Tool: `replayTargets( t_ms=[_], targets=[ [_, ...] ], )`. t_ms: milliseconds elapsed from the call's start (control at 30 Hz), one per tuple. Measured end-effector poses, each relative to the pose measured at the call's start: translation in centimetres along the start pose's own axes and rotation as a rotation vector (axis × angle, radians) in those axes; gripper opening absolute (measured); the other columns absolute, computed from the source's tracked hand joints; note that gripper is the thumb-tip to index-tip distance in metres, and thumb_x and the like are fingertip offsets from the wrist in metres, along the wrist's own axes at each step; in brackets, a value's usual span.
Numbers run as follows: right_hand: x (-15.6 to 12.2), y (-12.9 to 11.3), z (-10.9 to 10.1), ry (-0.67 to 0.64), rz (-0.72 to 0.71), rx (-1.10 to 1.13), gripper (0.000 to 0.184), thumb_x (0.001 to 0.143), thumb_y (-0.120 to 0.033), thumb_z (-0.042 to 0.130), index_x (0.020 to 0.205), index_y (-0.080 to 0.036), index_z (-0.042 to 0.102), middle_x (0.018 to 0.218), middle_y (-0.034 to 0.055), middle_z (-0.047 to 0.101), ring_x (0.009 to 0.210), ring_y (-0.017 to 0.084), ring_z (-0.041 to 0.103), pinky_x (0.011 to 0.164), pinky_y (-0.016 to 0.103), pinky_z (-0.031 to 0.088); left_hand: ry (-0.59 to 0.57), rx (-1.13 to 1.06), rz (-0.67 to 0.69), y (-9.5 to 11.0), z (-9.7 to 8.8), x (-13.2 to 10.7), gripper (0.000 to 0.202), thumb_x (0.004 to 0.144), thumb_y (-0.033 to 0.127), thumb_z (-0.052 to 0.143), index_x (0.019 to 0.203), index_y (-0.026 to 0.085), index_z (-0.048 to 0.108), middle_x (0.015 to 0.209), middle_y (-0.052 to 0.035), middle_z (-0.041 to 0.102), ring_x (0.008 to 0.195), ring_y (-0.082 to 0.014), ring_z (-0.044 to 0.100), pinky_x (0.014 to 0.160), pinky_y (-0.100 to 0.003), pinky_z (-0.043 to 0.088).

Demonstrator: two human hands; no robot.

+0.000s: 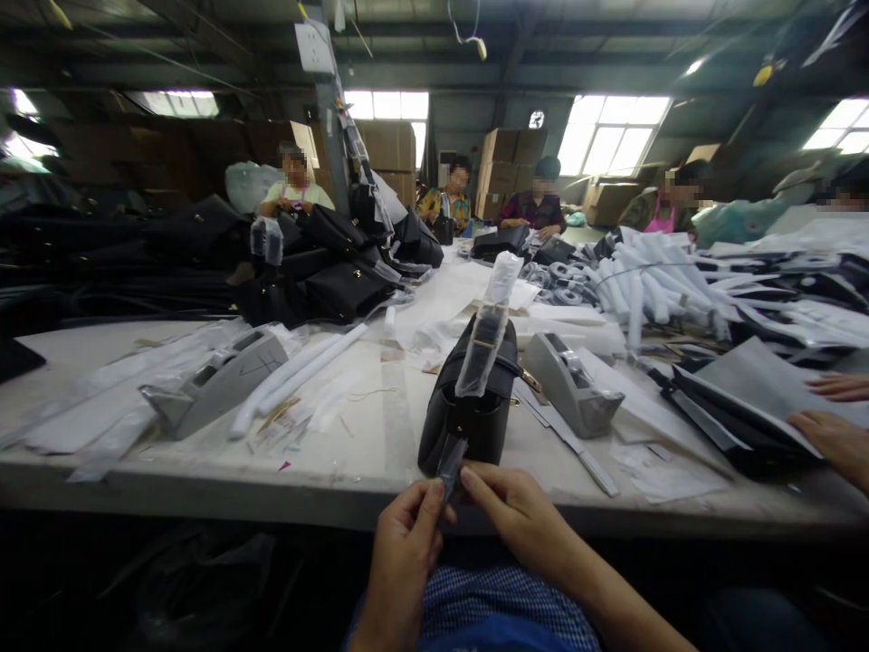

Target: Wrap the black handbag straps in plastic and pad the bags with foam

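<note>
A black handbag (434, 412) stands at the table's front edge, its narrow side turned to me. A see-through plastic wrap (483, 349) covers the strap part that rises over its top. From the bag's lower front a dark strap end in see-through film (451, 464) reaches down toward me. My left hand (407, 539) is closed, pinching that strap end between thumb and fingers. Beside it, my right hand (512, 512) is also closed, thumb and fingertips at the film's right edge by the bag's base. The right fingertips are partly hidden.
Grey tape dispensers (227, 380) (570, 385) flank the bag. A metal ruler-like strip (587, 466) lies at right. Black bags (346, 285) are piled at left, white foam rolls (652, 281) at right. A co-worker's hand (832, 439) rests by another black piece (740, 426). Several people sit opposite.
</note>
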State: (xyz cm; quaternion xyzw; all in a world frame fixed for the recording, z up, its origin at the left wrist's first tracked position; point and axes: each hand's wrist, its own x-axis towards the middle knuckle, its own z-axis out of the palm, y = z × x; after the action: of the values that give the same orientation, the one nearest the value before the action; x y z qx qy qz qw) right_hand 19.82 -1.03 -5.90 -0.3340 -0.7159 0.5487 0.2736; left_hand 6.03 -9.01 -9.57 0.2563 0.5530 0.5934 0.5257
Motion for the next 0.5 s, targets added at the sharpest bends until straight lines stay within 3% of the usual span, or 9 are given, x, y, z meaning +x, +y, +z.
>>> replayTargets(
  t_ms=[100,167,233,300,400,500],
  targets=[
    [0.4,-1.2,-2.4,0.322,-0.067,-0.059,0.034,0.093,-0.049,0.060,0.098,-0.019,0.076,0.085,0.0061,0.077,0.078,0.021,0.072,0.076,0.033,0.057,-0.001,0.072,0.033,-0.3,0.0,0.2,0.054,0.080,0.069,0.061,0.074,0.016,0.062,0.043,0.0090,0.034,0.040,-0.0045,0.023,0.041,-0.018,0.017],
    [1.7,-2.8,-4.1,0.493,-0.170,0.010,0.034,0.090,-0.047,0.064,0.106,-0.019,0.073,0.093,0.0075,0.077,0.084,0.021,0.072,0.078,0.034,0.058,-0.013,0.125,0.067,-0.5,-0.2,0.6,0.056,0.080,0.071,0.059,0.076,0.015,0.066,0.045,0.0045,0.047,0.040,-0.0062,0.033,0.042,-0.018,0.026],
    [3.7,-4.6,-5.7,0.488,-0.260,0.091,0.035,0.091,-0.043,0.062,0.116,-0.019,0.069,0.109,0.0088,0.075,0.099,0.022,0.071,0.086,0.035,0.058,0.000,0.174,0.140,-0.6,-0.6,1.1,0.055,0.079,0.070,0.062,0.080,0.015,0.070,0.061,-0.0028,0.064,0.051,-0.0116,0.052,0.051,-0.021,0.042],
    [5.8,-6.2,-7.4,0.445,-0.316,0.101,0.032,0.092,-0.035,0.059,0.119,-0.019,0.067,0.118,0.0083,0.071,0.106,0.021,0.069,0.091,0.036,0.056,0.066,0.224,0.235,-0.6,-1.1,1.7,0.051,0.077,0.066,0.066,0.088,0.016,0.074,0.084,-0.0073,0.073,0.078,-0.0198,0.067,0.071,-0.025,0.052],
    [8.2,-7.2,-10.2,0.531,-0.374,-0.113,0.029,0.088,-0.017,0.053,0.111,-0.020,0.070,0.110,0.0058,0.073,0.102,0.020,0.069,0.096,0.038,0.053,0.229,0.280,0.389,-0.7,-1.9,3.0,0.051,0.082,0.061,0.064,0.112,0.021,0.069,0.118,-0.0081,0.070,0.112,-0.0259,0.064,0.094,-0.030,0.050],
    [8.9,-6.3,-12.1,0.561,-0.376,-0.430,0.041,0.078,-0.002,0.047,0.102,-0.022,0.074,0.105,0.0041,0.075,0.102,0.021,0.068,0.102,0.042,0.049,0.289,0.369,0.560,-1.0,-1.9,4.8,0.061,0.087,0.057,0.058,0.138,0.025,0.050,0.141,-0.0101,0.056,0.130,-0.0294,0.054,0.103,-0.039,0.048]
  ],
)
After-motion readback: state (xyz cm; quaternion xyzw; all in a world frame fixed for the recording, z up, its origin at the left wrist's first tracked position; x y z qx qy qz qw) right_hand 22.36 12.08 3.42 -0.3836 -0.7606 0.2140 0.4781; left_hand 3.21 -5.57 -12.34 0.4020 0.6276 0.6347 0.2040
